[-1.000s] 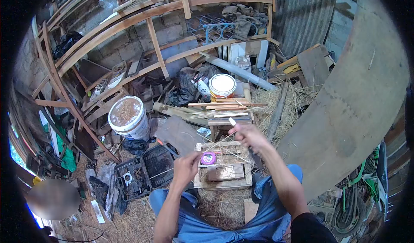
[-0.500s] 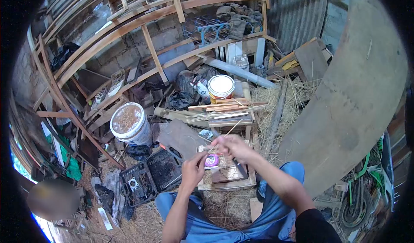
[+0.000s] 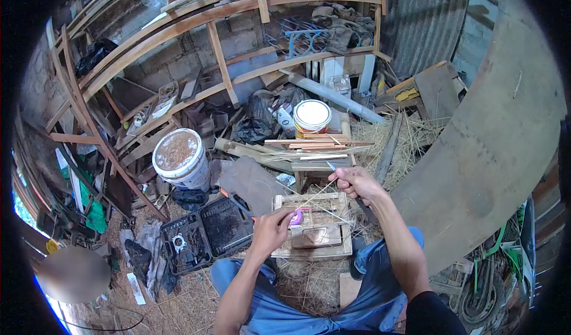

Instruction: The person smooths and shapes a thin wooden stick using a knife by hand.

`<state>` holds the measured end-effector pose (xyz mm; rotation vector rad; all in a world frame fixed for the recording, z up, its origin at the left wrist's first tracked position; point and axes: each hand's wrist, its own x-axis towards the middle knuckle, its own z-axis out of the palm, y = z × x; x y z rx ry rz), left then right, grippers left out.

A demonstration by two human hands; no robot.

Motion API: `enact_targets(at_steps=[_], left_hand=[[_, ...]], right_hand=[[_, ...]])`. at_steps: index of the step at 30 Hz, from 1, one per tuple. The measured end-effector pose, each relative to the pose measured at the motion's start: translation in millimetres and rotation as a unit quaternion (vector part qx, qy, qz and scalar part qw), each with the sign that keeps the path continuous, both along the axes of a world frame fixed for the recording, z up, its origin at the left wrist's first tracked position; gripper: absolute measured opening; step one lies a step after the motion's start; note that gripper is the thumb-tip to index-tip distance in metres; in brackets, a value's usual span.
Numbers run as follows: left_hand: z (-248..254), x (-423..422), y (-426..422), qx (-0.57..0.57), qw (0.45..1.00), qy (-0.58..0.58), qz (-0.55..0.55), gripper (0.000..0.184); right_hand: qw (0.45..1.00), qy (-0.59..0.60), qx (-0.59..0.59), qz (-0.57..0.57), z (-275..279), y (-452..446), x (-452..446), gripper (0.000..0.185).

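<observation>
My left hand (image 3: 271, 232) is closed in a pinch on the near end of a thin bamboo strip (image 3: 316, 194). The strip slants up and right to my right hand (image 3: 360, 186), whose fingers are wrapped round a knife (image 3: 331, 166). Its pale blade tip sticks out past the thumb, and a dark length shows below the palm. Where strip and blade meet is too small to tell. Under my hands stands a low wooden bench (image 3: 312, 253) with a wooden block (image 3: 316, 236) on it. A purple round object, perhaps a tape measure (image 3: 297, 218), lies beside my left fingers.
Wood strips (image 3: 315, 144) are stacked on a small stand ahead, before a white-lidded bucket (image 3: 312, 115). Another bucket (image 3: 180, 156) stands left, above an open black tool case (image 3: 208, 234). A large board (image 3: 482, 138) leans at right. Straw and shavings litter the floor.
My right hand has moved right and slightly up, away from my left hand, with the knife. More of the strip shows between them. The view has shifted slightly.
</observation>
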<state>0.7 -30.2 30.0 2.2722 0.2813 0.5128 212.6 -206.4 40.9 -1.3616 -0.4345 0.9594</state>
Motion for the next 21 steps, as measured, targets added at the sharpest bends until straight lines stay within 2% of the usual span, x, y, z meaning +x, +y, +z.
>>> enact_targets(at_steps=[1, 2, 3, 4, 5, 7, 9, 12, 13, 14, 17, 21], left_hand=[[-1, -2, 1, 0.019, 1.0, 0.002, 0.011, 0.015], [-3, -3, 4, 0.039, 0.999, 0.005, 0.022, 0.015], [-5, -6, 14, 0.039, 0.999, 0.002, 0.023, 0.015], [-9, -12, 30, 0.013, 0.998, 0.002, 0.058, 0.015], [-12, -17, 42, -0.012, 0.996, 0.003, 0.094, 0.015], [-12, -14, 44, -0.008, 0.994, -0.014, 0.108, 0.016], [-14, -11, 36, -0.003, 0.995, 0.039, 0.097, 0.016], [-21, 2, 24, -0.001, 0.998, -0.017, 0.055, 0.015], [-18, 5, 19, 0.015, 0.998, -0.033, 0.043, 0.015], [-12, 7, 15, 0.014, 0.999, -0.027, 0.033, 0.015], [-9, 6, 14, 0.016, 0.999, 0.004, 0.028, 0.015], [-25, 1, 24, -0.014, 1.0, 0.0, 0.002, 0.015]], right_hand=[[1.0, 0.007, 0.007, -0.027, -1, -2, 4, 0.028], [0.993, -0.012, 0.009, -0.121, -8, -9, 17, 0.016], [0.98, -0.039, 0.042, -0.189, -13, -24, 44, 0.02], [0.953, -0.121, 0.003, -0.279, -7, -39, 59, 0.019], [0.953, -0.118, 0.005, -0.28, -8, -51, 62, 0.019], [0.953, -0.036, 0.122, -0.276, 9, -62, 64, 0.021], [0.981, -0.063, 0.048, -0.177, 8, -43, 35, 0.023], [0.995, -0.078, -0.063, -0.01, 6, 11, -31, 0.032], [0.996, -0.08, 0.006, 0.034, -2, 24, -48, 0.035], [0.996, -0.071, 0.047, 0.03, -3, 34, -61, 0.035], [0.996, -0.054, 0.065, 0.026, -14, 37, -42, 0.035], [0.999, -0.041, 0.004, -0.012, -2, 12, -15, 0.035]])
